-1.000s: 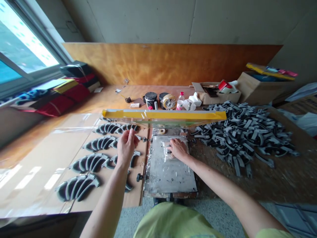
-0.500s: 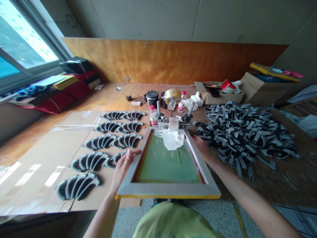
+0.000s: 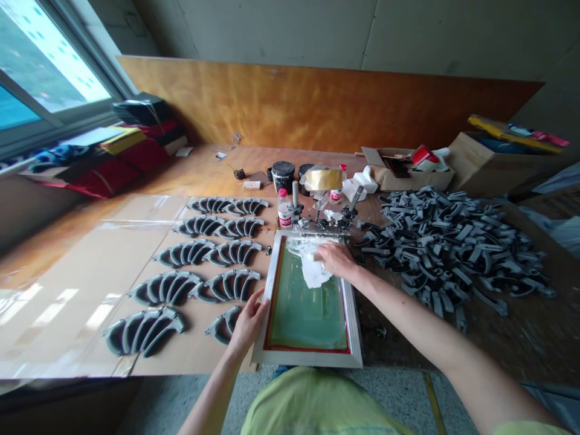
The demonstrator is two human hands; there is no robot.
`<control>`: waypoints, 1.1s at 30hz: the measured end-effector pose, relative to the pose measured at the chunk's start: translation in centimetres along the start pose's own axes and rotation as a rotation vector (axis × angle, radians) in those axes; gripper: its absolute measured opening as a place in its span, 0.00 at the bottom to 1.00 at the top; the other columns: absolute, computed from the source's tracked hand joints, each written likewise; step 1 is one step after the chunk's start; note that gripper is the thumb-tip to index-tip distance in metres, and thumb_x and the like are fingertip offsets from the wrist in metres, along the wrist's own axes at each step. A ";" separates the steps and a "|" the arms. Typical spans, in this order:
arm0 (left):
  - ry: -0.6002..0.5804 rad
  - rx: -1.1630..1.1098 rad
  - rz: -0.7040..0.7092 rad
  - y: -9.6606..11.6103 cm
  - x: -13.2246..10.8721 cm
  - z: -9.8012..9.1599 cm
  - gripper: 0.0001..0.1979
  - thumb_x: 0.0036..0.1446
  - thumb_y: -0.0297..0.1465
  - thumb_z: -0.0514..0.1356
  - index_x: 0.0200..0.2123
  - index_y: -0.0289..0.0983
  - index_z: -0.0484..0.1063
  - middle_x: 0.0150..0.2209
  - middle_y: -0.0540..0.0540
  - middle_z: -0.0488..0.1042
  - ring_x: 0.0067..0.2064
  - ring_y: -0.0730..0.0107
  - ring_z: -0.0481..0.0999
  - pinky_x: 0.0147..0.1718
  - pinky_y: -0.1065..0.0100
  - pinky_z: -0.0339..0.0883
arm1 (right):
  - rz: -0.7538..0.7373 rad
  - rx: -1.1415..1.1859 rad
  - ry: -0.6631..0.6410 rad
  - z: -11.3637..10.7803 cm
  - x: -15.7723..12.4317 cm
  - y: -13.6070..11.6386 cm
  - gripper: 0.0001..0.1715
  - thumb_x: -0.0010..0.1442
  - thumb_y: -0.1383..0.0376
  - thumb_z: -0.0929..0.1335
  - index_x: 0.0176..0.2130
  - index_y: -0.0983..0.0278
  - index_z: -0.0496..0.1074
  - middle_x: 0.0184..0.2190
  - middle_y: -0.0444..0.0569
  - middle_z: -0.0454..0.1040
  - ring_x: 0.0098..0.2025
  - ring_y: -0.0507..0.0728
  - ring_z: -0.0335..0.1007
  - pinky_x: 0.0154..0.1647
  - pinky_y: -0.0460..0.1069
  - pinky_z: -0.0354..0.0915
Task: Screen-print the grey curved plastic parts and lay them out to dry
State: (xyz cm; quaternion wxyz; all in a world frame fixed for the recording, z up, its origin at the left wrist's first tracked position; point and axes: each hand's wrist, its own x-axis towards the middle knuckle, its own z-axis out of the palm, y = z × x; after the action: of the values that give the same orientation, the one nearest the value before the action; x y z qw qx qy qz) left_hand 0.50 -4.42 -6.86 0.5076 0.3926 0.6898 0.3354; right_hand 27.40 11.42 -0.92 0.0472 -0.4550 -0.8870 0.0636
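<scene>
A screen printing frame (image 3: 357, 326) with a green mesh lies in front of me, its far end at a metal hinge clamp (image 3: 326, 226). My left hand (image 3: 250, 317) grips the frame's left rail with its fingers at the edge. Over the far part of the mesh, my right hand (image 3: 338, 258) is closed around a small pale squeegee (image 3: 316, 256), mostly covered by the fingers. White ink (image 3: 315, 275) is spread on the mesh beneath and beside it. Rows of grey curved plastic parts (image 3: 165, 287) lie on cardboard to the left.
A big heap of loose grey parts (image 3: 453, 254) covers the table on the right. Behind the clamp stand a red-capped bottle (image 3: 284, 211), a black tub (image 3: 283, 176) and a tape roll (image 3: 322, 179). An open cardboard box (image 3: 414, 179) sits at the back right.
The frame's near end has dropped lower. My right hand has left the right rail and taken hold of the squeegee at the far end. My left hand stays at the left rail.
</scene>
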 end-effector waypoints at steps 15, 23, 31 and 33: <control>0.013 0.012 0.029 0.1 -0.1 0.1 0.35 0.53 0.55 0.57 0.56 0.38 0.68 0.27 0.50 0.75 0.31 0.63 0.76 0.30 0.67 0.67 | -0.168 0.048 0.143 1.5 -4.1 0.0 0.17 0.57 0.79 0.62 0.37 0.64 0.75 0.36 0.52 0.74 0.42 0.58 0.66 0.42 0.50 0.62; -0.002 0.002 -0.005 1.6 -0.8 -0.5 0.38 0.53 0.55 0.58 0.60 0.38 0.65 0.36 0.45 0.80 0.37 0.58 0.78 0.35 0.64 0.70 | -0.064 0.217 0.193 -0.8 -1.8 0.9 0.18 0.58 0.69 0.71 0.49 0.58 0.72 0.42 0.48 0.75 0.42 0.56 0.70 0.42 0.49 0.65; 0.022 -0.154 0.109 9.8 -2.7 -2.6 0.33 0.55 0.57 0.54 0.50 0.38 0.75 0.43 0.44 0.79 0.45 0.58 0.77 0.42 0.65 0.71 | 0.334 0.108 0.345 -4.9 2.0 5.7 0.30 0.62 0.56 0.67 0.62 0.56 0.63 0.48 0.53 0.73 0.44 0.61 0.72 0.41 0.51 0.65; 0.054 -0.230 0.170 11.8 -2.2 -2.7 0.32 0.56 0.58 0.51 0.46 0.38 0.76 0.41 0.45 0.79 0.40 0.60 0.77 0.41 0.63 0.71 | 0.465 0.150 0.449 -4.3 0.0 7.8 0.22 0.65 0.58 0.63 0.57 0.60 0.67 0.43 0.53 0.76 0.42 0.61 0.72 0.40 0.51 0.64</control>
State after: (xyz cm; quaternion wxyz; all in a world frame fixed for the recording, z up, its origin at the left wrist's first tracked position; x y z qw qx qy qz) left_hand 0.68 -1.04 5.02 0.5001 0.3797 0.6244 0.4646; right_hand 34.21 16.24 2.09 0.2591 -0.6431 -0.7197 0.0359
